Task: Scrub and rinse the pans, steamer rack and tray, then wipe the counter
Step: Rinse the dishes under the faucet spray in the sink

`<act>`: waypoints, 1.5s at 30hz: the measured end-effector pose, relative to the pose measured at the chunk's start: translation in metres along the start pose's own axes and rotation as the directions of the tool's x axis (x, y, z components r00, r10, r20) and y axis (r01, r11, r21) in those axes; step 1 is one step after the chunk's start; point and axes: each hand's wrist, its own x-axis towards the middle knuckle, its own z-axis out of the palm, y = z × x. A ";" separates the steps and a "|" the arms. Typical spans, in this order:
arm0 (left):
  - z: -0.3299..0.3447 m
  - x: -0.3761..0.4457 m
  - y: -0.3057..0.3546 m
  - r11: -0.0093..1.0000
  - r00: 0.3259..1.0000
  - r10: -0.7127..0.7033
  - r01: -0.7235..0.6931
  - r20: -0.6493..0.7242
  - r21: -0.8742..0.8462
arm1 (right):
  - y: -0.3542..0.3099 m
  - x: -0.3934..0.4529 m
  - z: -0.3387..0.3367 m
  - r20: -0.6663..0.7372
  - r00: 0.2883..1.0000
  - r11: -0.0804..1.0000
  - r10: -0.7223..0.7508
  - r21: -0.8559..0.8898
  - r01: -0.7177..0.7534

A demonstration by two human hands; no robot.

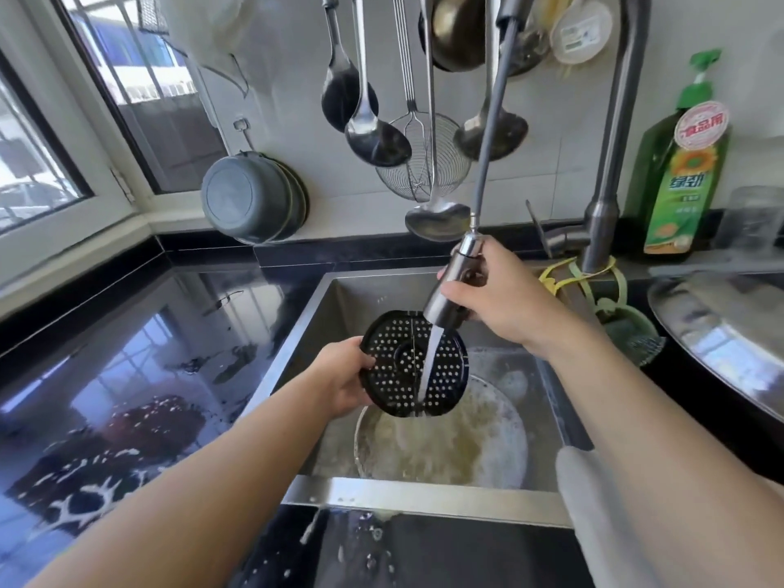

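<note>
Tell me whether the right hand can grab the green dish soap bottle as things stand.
Probably not right away: the right hand grips the pull-out sprayer, rinsing the steamer rack. The dish soap bottle stands beyond the faucet on the counter, with open space toward it, so freeing the hand comes first.

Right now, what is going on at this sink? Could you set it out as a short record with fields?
activity: rinsing the black perforated steamer rack over the sink
left hand: grips the rack's left edge and holds it tilted
right hand: holds the pull-out spray head, aimed down at the rack
water: running, a stream hits the rack's face
below the rack: a round pan full of sudsy water
on the counter, right: green dish soap bottle
on the wall: hanging ladles and a wire skimmer
</note>
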 end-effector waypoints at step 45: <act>0.023 -0.007 0.006 0.890 0.978 0.174 -0.109 -0.110 0.443 | 0.012 -0.012 0.003 -0.212 0.977 0.998 -0.027 -0.063 0.014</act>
